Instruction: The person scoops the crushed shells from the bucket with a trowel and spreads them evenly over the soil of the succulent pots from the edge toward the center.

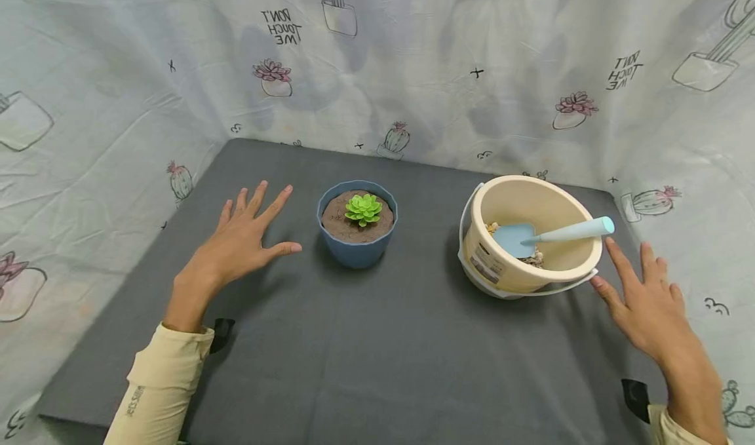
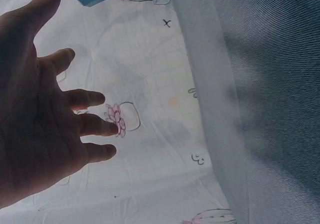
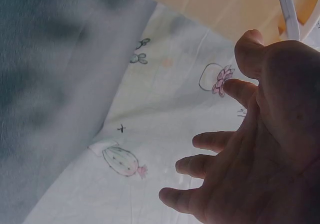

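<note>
My left hand (image 1: pixel 238 242) hovers over the left of the table, fingers spread, holding nothing. To its right stands a blue flowerpot (image 1: pixel 356 251) filled with brown soil (image 1: pixel 336 221), with a small green succulent (image 1: pixel 363 210) in the middle. A cream bucket (image 1: pixel 489 258) stands farther right. Inside it a light blue hand shovel (image 1: pixel 566 232) leans with its handle over the rim, on top of some loose material that is mostly hidden. Just right of the bucket is my right hand (image 1: pixel 655 307), fingers apart and nothing in its palm; in the right wrist view its thumb lies near the bucket handle (image 3: pixel 287 9).
A dark grey cloth covers the table (image 1: pixel 377 353). White sheets (image 1: pixel 413 58) printed with cactus drawings hang behind and on both sides. The bucket's pale handle hangs down around its front. Dark straps sit at both wrists.
</note>
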Motion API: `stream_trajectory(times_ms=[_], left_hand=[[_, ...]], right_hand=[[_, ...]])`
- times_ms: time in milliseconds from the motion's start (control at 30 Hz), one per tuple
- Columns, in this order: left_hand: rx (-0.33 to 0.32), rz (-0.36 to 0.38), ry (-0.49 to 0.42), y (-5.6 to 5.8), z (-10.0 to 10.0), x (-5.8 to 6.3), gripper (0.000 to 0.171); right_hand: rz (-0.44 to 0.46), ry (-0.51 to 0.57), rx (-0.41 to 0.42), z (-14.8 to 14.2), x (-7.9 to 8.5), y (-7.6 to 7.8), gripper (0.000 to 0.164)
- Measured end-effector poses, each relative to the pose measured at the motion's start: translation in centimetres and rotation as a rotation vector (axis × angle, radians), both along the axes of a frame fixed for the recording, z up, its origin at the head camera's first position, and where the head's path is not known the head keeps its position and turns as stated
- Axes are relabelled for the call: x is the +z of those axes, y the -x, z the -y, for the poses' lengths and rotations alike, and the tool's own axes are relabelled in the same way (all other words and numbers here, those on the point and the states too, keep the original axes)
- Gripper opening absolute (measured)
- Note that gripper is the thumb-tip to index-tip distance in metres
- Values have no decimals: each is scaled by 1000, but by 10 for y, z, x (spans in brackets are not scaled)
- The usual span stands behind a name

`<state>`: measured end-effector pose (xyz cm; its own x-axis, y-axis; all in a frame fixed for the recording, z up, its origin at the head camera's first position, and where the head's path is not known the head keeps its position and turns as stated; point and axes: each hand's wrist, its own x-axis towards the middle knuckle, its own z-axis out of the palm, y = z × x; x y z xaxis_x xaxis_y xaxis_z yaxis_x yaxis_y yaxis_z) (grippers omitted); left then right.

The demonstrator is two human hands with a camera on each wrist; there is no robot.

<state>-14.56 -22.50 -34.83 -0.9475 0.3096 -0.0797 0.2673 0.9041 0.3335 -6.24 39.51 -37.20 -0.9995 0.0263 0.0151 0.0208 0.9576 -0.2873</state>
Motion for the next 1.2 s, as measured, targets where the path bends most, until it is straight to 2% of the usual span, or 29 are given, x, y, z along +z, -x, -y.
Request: stream_trajectory(times_ms=[233, 467, 767, 867, 967, 1033, 1100, 1133, 1200], left_hand=[[2, -21, 14, -3, 1, 1, 102], [3, 9, 20, -4, -3, -2, 103], [13, -16, 10, -5, -7, 2, 102], [28, -121, -44, -6, -18, 6, 97], [1, -314, -157, -9, -42, 12, 91], [-63, -452, -234, -10, -63, 17, 85], [-159, -564, -301, -9, -89, 24, 79], [-208, -602, -325, -8, -103, 28, 76], [-300, -623, -354, -5, -131, 35, 70]], right_hand=[[2, 23, 15, 1, -1, 3, 72], [4, 16, 23, 2, -10, 0, 72], [-41, 27, 28, -4, -13, 5, 72], [-93, 7, 29, -5, -8, 8, 71], [-185, 28, 14, 1, 4, 10, 62], [-267, 60, -15, 8, 16, 11, 55], [-389, 119, -24, 16, 28, 14, 49], [-434, 143, -24, 20, 35, 16, 47], [-484, 160, 22, 25, 47, 24, 45]])
